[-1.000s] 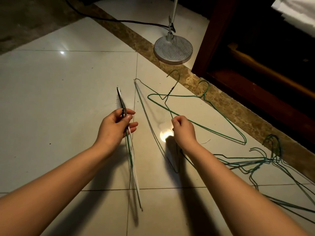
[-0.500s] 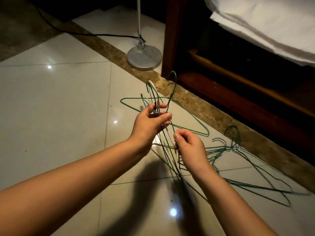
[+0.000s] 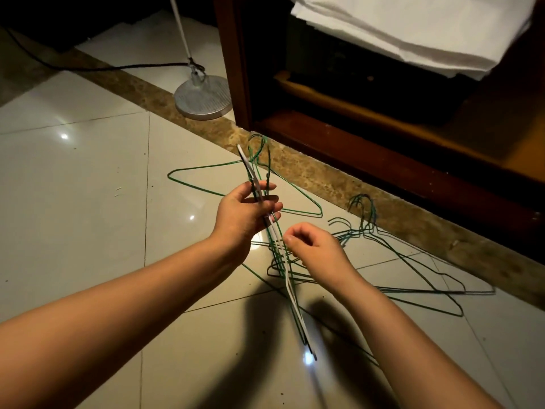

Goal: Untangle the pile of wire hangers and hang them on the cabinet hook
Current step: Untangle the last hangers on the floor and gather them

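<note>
Now, head view: thin green and white wire hanger bundle [image 3: 288, 278] gripped in left hand [image 3: 241, 215], fingers curled round necks, hooks up, lower ends down at glossy beige tile floor [image 3: 88, 231]. Right hand [image 3: 317, 246] just beside bundle, fingers curled, grip unclear. Tangled green wire hanger pile [image 3: 367, 225] on floor beside dark wooden cabinet base [image 3: 354, 160].

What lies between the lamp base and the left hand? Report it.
Head view: the brown floor strip and one green hanger flat on the tiles separate the lamp base from the left hand.
</note>
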`<state>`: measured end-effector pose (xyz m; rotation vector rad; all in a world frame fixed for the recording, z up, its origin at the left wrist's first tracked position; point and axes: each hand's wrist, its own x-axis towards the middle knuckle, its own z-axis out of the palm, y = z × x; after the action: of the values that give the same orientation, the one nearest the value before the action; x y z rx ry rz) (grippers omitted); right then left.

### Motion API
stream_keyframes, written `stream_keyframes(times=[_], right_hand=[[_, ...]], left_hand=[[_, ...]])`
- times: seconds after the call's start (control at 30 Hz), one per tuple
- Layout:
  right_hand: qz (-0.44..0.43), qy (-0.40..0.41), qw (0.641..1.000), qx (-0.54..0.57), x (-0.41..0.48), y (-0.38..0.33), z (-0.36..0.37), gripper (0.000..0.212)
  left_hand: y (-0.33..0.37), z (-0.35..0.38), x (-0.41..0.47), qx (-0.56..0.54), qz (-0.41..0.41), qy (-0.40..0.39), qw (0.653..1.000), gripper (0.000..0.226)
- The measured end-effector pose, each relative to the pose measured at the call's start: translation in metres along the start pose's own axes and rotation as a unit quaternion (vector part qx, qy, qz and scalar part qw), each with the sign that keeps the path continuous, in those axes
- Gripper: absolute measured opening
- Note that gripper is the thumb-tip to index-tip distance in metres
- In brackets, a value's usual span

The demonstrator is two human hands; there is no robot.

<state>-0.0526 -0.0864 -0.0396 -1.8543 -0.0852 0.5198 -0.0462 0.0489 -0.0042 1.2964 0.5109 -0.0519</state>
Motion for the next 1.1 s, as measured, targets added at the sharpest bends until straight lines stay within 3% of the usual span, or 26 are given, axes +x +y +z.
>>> stream_keyframes(times=[0.13, 0.3, 0.43, 0.6, 0.73, 0.8, 0.87, 1.0, 1.1], right_hand=[[0.053, 0.083, 0.993, -0.071, 0.030, 0.032, -0.015, 0.006], [0.108, 0.121, 0.944, -0.289, 0.086, 0.060, -0.025, 0.049], [0.107, 0.107, 0.914, -0.377, 0.136, 0.059, -0.011, 0.075], [0.160, 0.101, 0.885, -0.425, 0.170, 0.062, -0.001, 0.086], [0.207, 0.095, 0.875, -0.426, 0.178, 0.062, 0.007, 0.094], [0.191, 0.105, 0.892, -0.397, 0.174, 0.064, 0.010, 0.088], [0.136, 0.104, 0.920, -0.353, 0.162, 0.066, 0.017, 0.065], [0.054, 0.139, 0.977, -0.152, 0.123, 0.053, 0.037, 0.020], [-0.007, 0.165, 0.986, -0.025, 0.093, 0.041, 0.047, 0.010]], left_hand=[[0.002, -0.012, 0.008, -0.014, -0.014, 0.018, 1.000, 0.024], [0.010, -0.044, 0.019, 0.001, -0.021, 0.033, 0.999, 0.028], [0.020, -0.076, 0.024, 0.004, -0.020, 0.024, 0.999, 0.032], [0.029, -0.109, 0.030, -0.001, -0.015, 0.027, 1.000, 0.037], [0.026, -0.133, 0.034, -0.020, -0.017, 0.075, 0.997, 0.036], [0.024, -0.138, 0.035, -0.024, -0.011, 0.107, 0.994, 0.035], [0.023, -0.139, 0.037, -0.025, -0.002, 0.125, 0.992, 0.034], [0.020, -0.134, 0.040, -0.003, 0.025, 0.136, 0.990, 0.035], [0.018, -0.126, 0.038, -0.030, 0.022, 0.143, 0.989, 0.030]])
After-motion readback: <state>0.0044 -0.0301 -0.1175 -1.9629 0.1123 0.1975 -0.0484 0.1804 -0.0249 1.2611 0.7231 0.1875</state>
